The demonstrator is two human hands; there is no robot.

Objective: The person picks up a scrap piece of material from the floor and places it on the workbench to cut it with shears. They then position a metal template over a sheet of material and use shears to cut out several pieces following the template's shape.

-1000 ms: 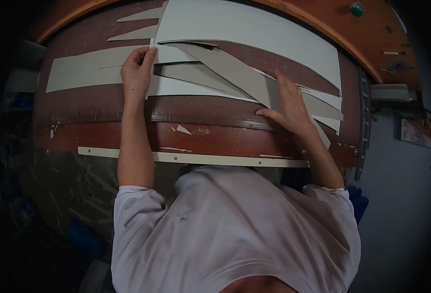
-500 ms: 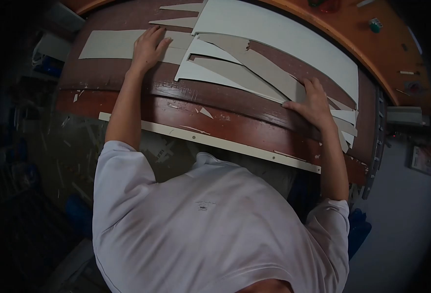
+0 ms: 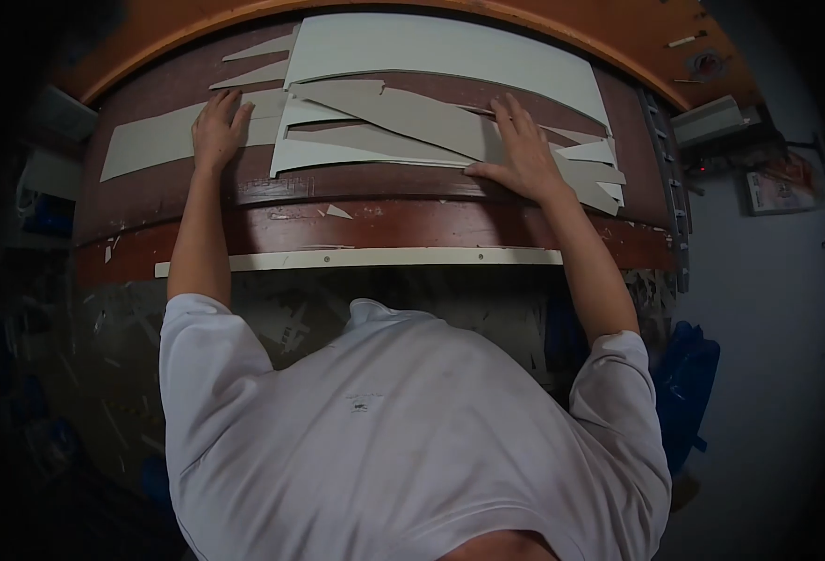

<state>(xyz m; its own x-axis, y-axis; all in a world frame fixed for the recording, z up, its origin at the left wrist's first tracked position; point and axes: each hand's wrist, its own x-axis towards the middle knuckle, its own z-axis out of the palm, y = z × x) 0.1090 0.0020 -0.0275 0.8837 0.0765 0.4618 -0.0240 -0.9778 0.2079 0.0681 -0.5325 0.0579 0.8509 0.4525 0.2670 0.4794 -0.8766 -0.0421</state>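
Note:
My left hand [image 3: 218, 131] lies with fingers apart on a flat beige strip [image 3: 150, 143] at the left of the dark red work surface [image 3: 272, 192]. My right hand [image 3: 526, 154], fingers spread, rests on a long beige piece [image 3: 431, 120] that slants over white and beige cut pieces. Beyond these is a large white sheet [image 3: 431, 49] with a curved near edge. Thin pointed beige pieces [image 3: 258, 75] stick out from its left end. Under the slanting piece, a white pointed piece [image 3: 337, 159] shows.
A pale rail [image 3: 384, 257] with screws runs along the near edge, and small scraps [image 3: 337, 212] lie behind it. An orange ledge [image 3: 179, 35] curves along the far side. A blue bag [image 3: 688, 388] hangs at the right, beside a dark slotted strip [image 3: 665, 178].
The view has turned and shifted, so the table now appears more level and further left. Both hands remain on the beige pieces, with little visible change in their hold.

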